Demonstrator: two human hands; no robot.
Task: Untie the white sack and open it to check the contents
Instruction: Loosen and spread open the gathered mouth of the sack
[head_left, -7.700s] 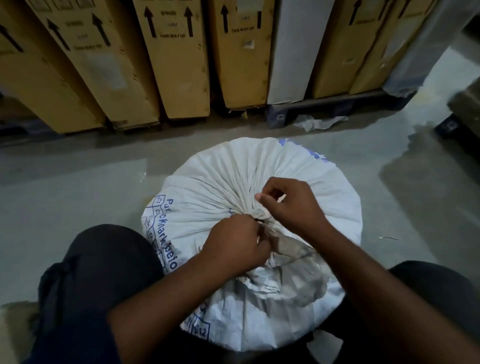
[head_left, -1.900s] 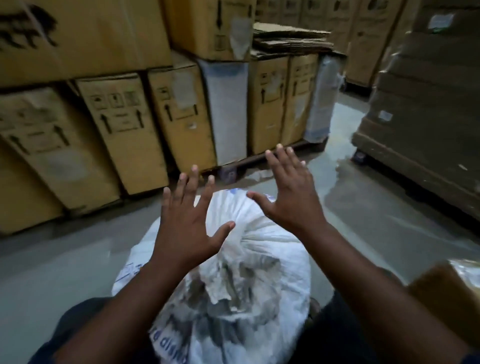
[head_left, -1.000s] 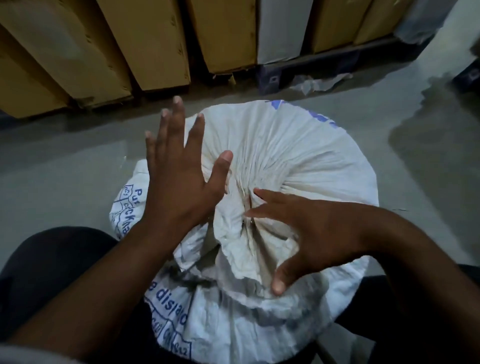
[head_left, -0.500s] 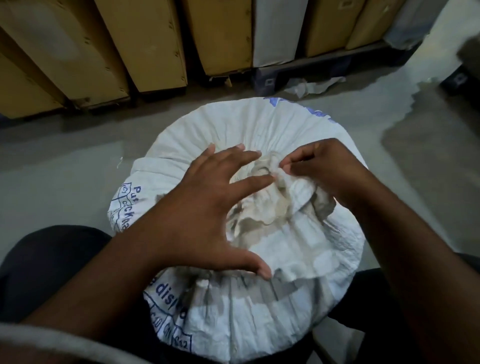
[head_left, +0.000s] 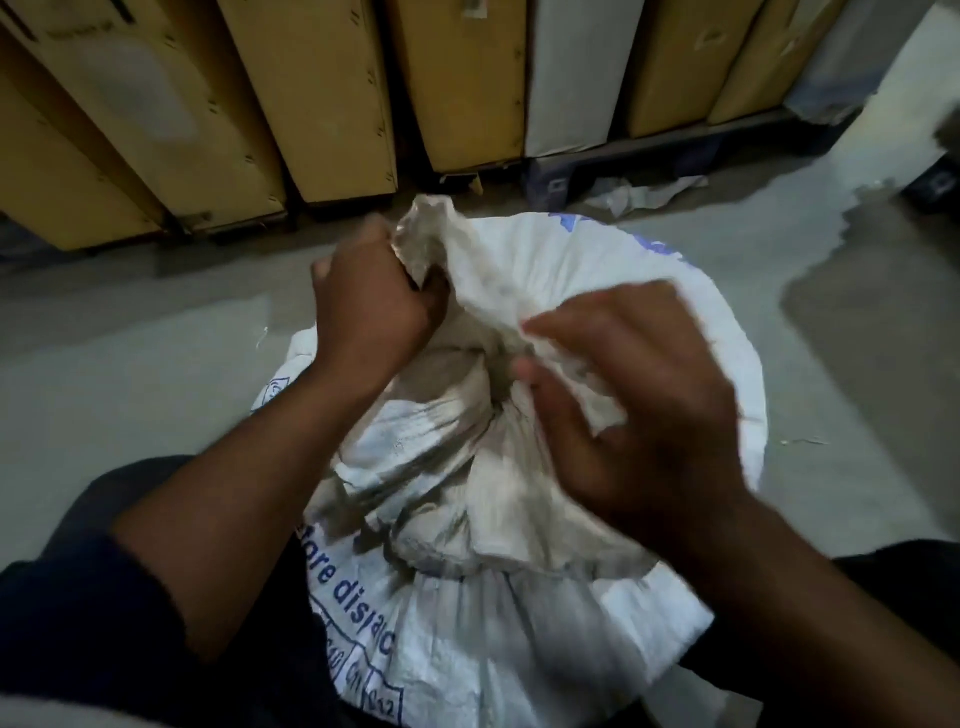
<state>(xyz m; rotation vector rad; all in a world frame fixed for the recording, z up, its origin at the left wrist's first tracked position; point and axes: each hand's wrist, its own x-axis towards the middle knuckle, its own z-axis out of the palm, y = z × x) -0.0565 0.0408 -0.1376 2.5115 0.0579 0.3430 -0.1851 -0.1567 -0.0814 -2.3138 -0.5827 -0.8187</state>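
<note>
The white woven sack (head_left: 519, 613) with blue print stands on the floor between my knees. Its top is loose and crumpled, with no tie visible. My left hand (head_left: 371, 306) is a fist around a raised fold of the sack's mouth at the far left. My right hand (head_left: 639, 405) pinches another fold of the mouth on the right side. A dark gap shows between the folds near the middle; the contents are hidden.
Tall cardboard boxes (head_left: 322, 98) and one white panel (head_left: 576, 73) lean in a row on a pallet behind the sack. Crumpled paper (head_left: 639, 192) lies on the grey concrete floor (head_left: 130, 374). A wet patch darkens the floor at right.
Half a second ago my left hand lay spread on the sack top; now it grips a fold and lifts it away. My right hand moved nearer and took hold of the opposite fold.
</note>
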